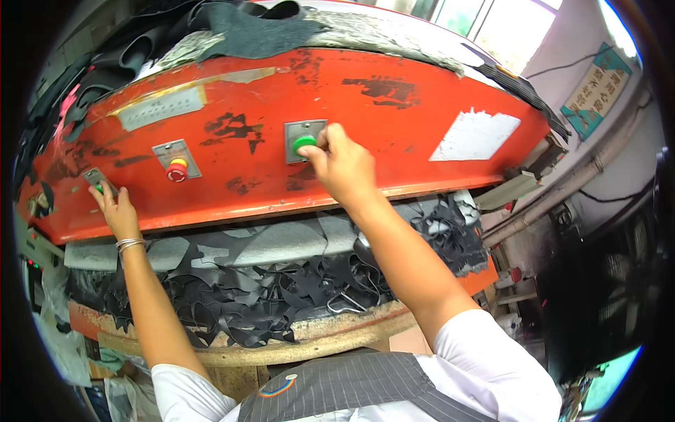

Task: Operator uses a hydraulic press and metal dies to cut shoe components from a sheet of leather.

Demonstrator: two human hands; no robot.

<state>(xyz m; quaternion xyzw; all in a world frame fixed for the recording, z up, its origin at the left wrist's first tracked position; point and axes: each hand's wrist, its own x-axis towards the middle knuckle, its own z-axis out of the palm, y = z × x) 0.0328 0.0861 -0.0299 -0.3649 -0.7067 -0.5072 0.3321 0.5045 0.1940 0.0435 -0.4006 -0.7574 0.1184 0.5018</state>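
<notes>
My left hand [117, 211] reaches up to a small green button [103, 186] at the left end of the red machine front. Its fingers are apart, their tips at the button. My right hand [344, 165] is closed at the larger green button [303, 144], thumb against it and the other fingers curled. This button sits on a metal plate near the middle of the red panel [239, 179]. Below the panel, black sheet scraps [260, 299] lie tangled on the machine bed. A thin metal outline shape [346, 301] rests among them.
A red stop knob [176, 169] on a yellow collar juts out between the two green buttons. Dark sheets [260, 32] are piled on top of the machine. The worn bed edge [316, 344] runs in front of me. A dark fan [619, 281] stands at right.
</notes>
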